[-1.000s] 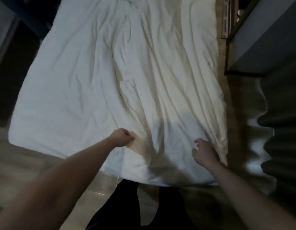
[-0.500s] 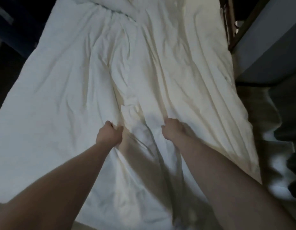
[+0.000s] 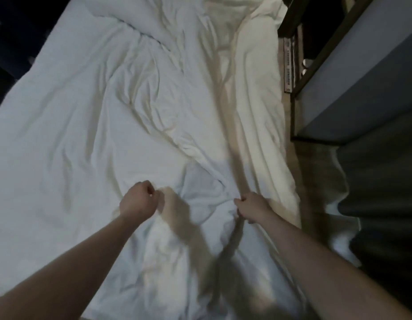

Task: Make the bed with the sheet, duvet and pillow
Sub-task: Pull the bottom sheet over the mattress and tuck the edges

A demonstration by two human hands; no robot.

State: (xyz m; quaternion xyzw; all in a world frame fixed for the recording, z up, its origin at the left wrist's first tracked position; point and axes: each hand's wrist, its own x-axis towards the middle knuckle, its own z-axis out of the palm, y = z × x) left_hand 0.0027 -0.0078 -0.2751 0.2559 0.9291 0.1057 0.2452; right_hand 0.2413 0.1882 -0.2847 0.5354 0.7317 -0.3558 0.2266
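Note:
A white, heavily creased duvet covers almost the whole bed, with a puffy bunched fold at its far end. My left hand is a fist low in the middle, its fingers pinching a gather of the cloth. A short way to its right, my right hand grips another fold, and long ridges run from it toward the far right corner. Between the two hands the fabric puckers. No separate pillow can be made out.
A dark wooden frame and a grey panel stand close along the bed's right side. Below them hangs a dark curtain over a strip of wooden floor. It is dark beyond the bed's left edge.
The view has moved from the foot of the bed to over it. Both hands took new grips further up the cloth, then spread apart, and the fabric between them has bunched.

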